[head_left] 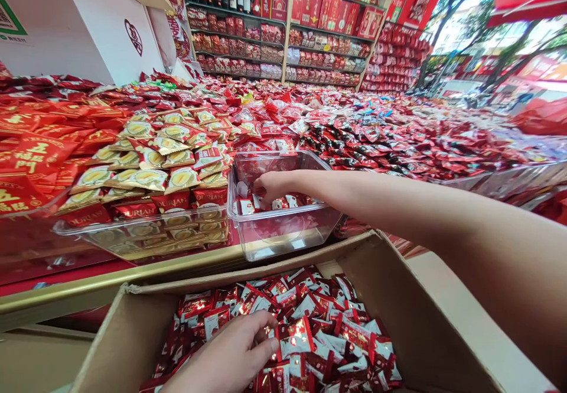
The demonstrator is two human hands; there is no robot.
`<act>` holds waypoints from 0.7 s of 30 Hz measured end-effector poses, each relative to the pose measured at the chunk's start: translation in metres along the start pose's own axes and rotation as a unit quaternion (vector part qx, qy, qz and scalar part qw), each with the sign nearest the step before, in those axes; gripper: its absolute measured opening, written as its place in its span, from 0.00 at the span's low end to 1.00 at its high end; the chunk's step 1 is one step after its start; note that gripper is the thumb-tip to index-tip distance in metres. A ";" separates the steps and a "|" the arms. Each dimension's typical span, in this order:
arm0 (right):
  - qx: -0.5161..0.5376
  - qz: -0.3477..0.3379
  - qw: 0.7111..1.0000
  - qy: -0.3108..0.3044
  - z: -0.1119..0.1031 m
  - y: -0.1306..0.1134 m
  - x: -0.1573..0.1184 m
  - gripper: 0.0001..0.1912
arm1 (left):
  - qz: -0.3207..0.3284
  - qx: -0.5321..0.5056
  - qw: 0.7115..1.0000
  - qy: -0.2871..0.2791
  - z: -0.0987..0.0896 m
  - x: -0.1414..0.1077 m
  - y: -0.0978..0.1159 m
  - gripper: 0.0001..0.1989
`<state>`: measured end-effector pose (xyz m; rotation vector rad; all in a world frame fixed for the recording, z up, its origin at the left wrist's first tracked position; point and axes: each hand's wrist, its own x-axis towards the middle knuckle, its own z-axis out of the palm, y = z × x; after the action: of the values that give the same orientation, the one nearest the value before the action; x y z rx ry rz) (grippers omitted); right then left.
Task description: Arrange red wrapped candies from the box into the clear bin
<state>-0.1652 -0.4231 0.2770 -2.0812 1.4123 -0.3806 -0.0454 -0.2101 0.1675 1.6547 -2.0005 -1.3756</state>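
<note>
My left hand [237, 348] reaches into a cardboard box [425, 316] filled with small red-and-white wrapped candies [305, 304]. Its thumb and forefinger close on the left edge of one wrapped candy [296, 338]; the other fingers are partly hidden. Farther forward, my right hand [271, 187] is down inside a clear plastic bin [287, 236]. The fingers curl downward among similar wrapped candies [280, 203] on the bin's floor, and whatever they hold is hidden. My right forearm crosses above the bin's right side.
Left of the bin, durian snack packets [146, 177] fill another clear tray, with red packets [35, 156] beyond. Dark red packets [354, 145] heap up to the right. A gold-edged counter rail [177, 270] runs behind the box. Shelves [241, 12] with bottles stand behind.
</note>
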 end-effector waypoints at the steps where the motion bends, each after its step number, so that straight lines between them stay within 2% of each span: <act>1: 0.012 -0.023 1.000 -0.007 -0.001 0.004 -0.004 0.12 | -0.002 0.000 1.000 0.001 0.000 0.000 0.000 0.14; 3: 0.043 -0.080 0.995 -0.027 -0.007 0.015 -0.016 0.09 | -0.007 0.005 1.000 -0.001 0.000 0.000 0.001 0.15; 5: 0.070 -0.132 0.987 -0.058 -0.013 0.028 -0.024 0.10 | -0.012 0.013 1.000 -0.009 -0.001 -0.001 0.001 0.15; 8: 0.085 -0.171 0.979 -0.070 -0.013 0.037 -0.020 0.12 | -0.015 0.025 0.999 -0.019 -0.002 -0.002 0.002 0.16; 12: 0.081 -0.188 0.977 -0.066 0.002 0.030 0.006 0.08 | -0.009 0.033 0.999 -0.013 -0.002 -0.001 0.000 0.15; 15: 0.081 -0.193 0.976 -0.062 0.012 0.025 0.015 0.06 | -0.005 0.032 0.999 -0.010 0.000 0.001 -0.004 0.15; 18: 0.100 -0.192 0.975 -0.057 0.017 0.021 0.011 0.04 | -0.011 0.035 0.999 -0.012 0.001 0.002 -0.006 0.15; 21: 0.118 -0.183 0.973 -0.079 0.013 0.017 -0.006 0.05 | -0.012 0.043 0.999 -0.011 0.001 0.002 -0.007 0.15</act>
<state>-0.1728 -0.4184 0.2568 -2.1153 0.8431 -0.4917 -0.0425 -0.2110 0.1613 1.7125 -2.0865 -1.3398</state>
